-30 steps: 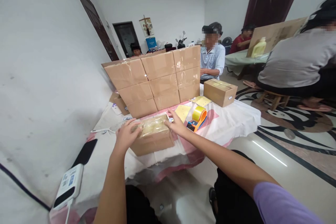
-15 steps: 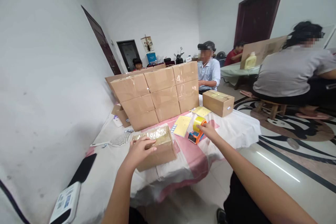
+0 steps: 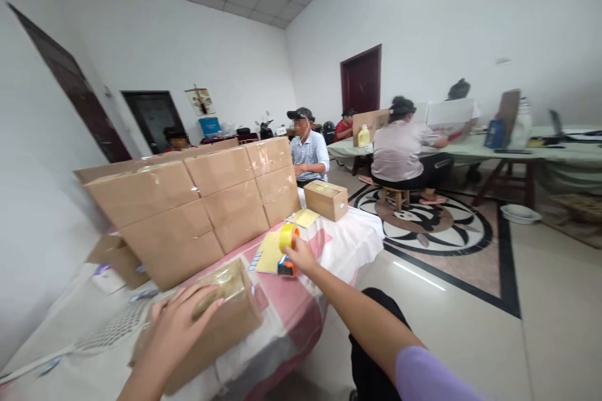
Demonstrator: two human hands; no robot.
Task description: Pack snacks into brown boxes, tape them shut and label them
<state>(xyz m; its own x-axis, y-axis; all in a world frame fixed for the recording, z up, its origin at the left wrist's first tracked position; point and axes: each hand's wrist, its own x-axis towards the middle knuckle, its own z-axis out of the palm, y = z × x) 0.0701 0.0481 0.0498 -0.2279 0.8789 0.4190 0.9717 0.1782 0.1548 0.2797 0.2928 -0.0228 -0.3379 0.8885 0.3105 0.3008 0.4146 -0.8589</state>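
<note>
My left hand (image 3: 185, 316) lies with its fingers stretched across the top of a cardboard box (image 3: 216, 326), which has shiny tape along its upper face. In my right hand (image 3: 301, 255) is a tape dispenser (image 3: 286, 267), orange and dark blue, with a yellow tape roll (image 3: 288, 237). The dispenser is at the table, right beside a yellow printed sheet (image 3: 268, 253); whether its base touches the cloth I cannot tell. Another yellow sheet (image 3: 305, 218) lies farther back, in front of a closed carton (image 3: 326, 202).
Stacked cartons (image 3: 226, 210) form a wall across the table. At left are an open carton (image 3: 113, 257) and a blurred white perforated scoop (image 3: 115, 329). A person (image 3: 308, 150) sits behind the table; another person (image 3: 402, 141) sits on a stool at the right.
The view has swung right, so the table and boxes appear farther left. My left hand stays on the box, and my right hand still grips the tape dispenser.
</note>
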